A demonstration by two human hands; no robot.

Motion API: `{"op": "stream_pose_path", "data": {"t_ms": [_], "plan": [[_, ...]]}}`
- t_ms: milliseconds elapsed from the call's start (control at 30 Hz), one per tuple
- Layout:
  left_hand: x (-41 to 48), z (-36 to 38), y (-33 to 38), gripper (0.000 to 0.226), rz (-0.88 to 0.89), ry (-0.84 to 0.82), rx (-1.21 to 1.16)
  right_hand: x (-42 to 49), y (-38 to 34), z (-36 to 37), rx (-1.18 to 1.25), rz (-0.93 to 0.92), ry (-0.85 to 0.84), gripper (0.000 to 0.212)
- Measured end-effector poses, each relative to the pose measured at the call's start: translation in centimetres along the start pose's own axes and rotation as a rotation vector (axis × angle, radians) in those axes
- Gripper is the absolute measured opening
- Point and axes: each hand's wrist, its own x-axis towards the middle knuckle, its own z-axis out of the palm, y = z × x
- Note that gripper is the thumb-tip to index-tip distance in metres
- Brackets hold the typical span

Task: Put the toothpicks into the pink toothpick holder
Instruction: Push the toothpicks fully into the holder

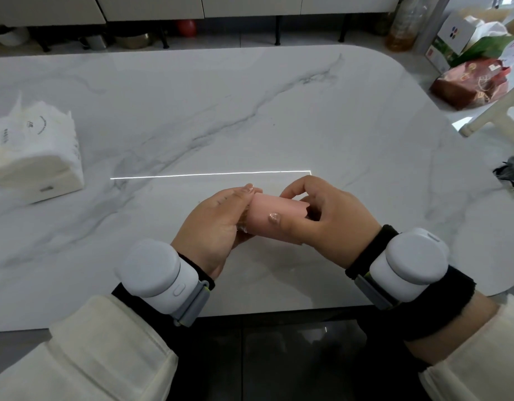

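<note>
The pink toothpick holder (pixel 276 213) lies on its side in the air above the near middle of the white marble table (pixel 250 111), held between both hands. My right hand (pixel 322 221) grips its right end, thumb across the front. My left hand (pixel 218 227) cups its left end, where a sliver of brownish toothpicks (pixel 244 224) shows between the palm and the holder's mouth. Most of the toothpicks are hidden by my left hand.
A white pack of paper tissues (pixel 35 157) sits at the table's left edge. Bags and boxes (pixel 470 68) are piled beyond the far right corner, beside a white chair frame (pixel 493 111). Both wrists carry white strapped devices.
</note>
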Motion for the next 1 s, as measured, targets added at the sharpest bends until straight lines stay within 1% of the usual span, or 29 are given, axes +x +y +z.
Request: {"op": "stream_pose_path", "data": {"t_ms": [100, 167, 233, 367, 467, 533, 633, 767, 1000], "plan": [[-0.04, 0.01, 0.04, 0.025, -0.007, -0.008, 0.002, -0.06, -0.22, 0.12, 0.075, 0.018, -0.006, 0.028], [-0.01, 0.03, 0.06, 0.025, -0.006, -0.009, 0.001, 0.01, -0.31, 0.18, 0.118, 0.025, -0.01, 0.029], [0.02, 0.02, 0.08, 0.024, 0.002, -0.003, -0.008, 0.09, -0.3, 0.16, 0.121, 0.005, -0.015, 0.036], [0.1, -0.05, 0.1, 0.025, 0.002, 0.002, -0.016, 0.06, -0.34, 0.15, 0.039, -0.09, -0.024, 0.064], [0.13, -0.1, 0.08, 0.025, 0.004, 0.016, -0.013, 0.0, -0.24, 0.31, 0.015, -0.139, -0.023, 0.073], [0.12, -0.06, 0.08, 0.025, 0.005, 0.019, -0.004, 0.03, -0.21, 0.35, -0.004, -0.154, -0.018, 0.071], [0.13, 0.02, 0.12, 0.025, -0.005, 0.01, -0.021, 0.05, -0.14, 0.32, -0.016, -0.163, -0.019, 0.064], [0.17, -0.06, 0.11, 0.026, -0.011, 0.014, -0.017, 0.05, -0.08, 0.23, -0.019, -0.142, 0.001, 0.056], [0.22, -0.19, 0.03, 0.027, -0.014, 0.018, -0.009, 0.19, 0.17, 0.17, -0.029, -0.105, 0.021, 0.048]]}}
